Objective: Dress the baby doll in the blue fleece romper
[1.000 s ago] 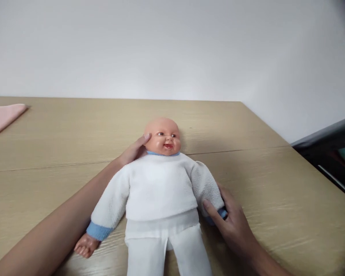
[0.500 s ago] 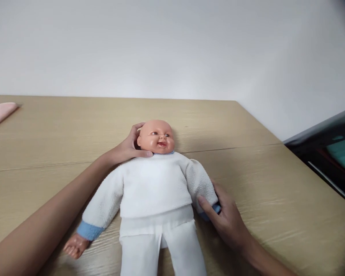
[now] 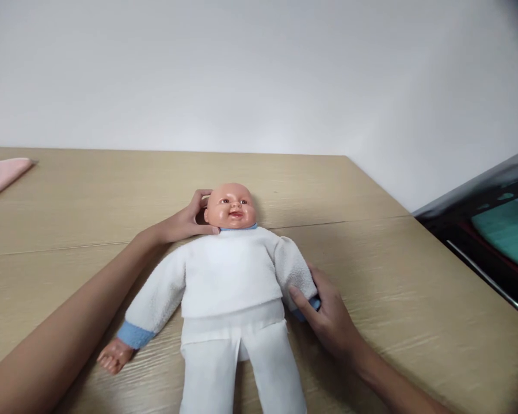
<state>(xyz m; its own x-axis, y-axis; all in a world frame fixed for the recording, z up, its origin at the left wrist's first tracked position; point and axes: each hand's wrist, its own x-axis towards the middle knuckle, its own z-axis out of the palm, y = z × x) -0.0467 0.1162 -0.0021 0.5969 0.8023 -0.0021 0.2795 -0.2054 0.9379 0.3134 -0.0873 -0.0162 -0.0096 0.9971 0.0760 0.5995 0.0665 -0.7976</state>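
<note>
A baby doll (image 3: pixel 233 276) lies face up on the wooden table, dressed in a white fleece top with blue cuffs and white trousers. My left hand (image 3: pixel 197 215) cups the side of its bald head, thumb by the neck and fingers behind the head, partly hidden. At the doll's sleeve on the right, my right hand (image 3: pixel 328 313) is wrapped round the forearm near the blue cuff, thumb on top; the doll's hand there is hidden. The doll's other arm stretches out to the left, its small hand resting by my left forearm. Its lower legs run out of view.
The wooden table (image 3: pixel 414 287) has a seam across it. A pink cloth (image 3: pixel 2 175) lies at its far left. Behind stands a pale wall (image 3: pixel 242 75). Beyond the right edge is a dark object with a green part (image 3: pixel 507 227), which I cannot make out.
The view has shifted a little, so the doll's head and right-hand sleeve appear slightly farther left. Both hands keep the same hold on the doll.
</note>
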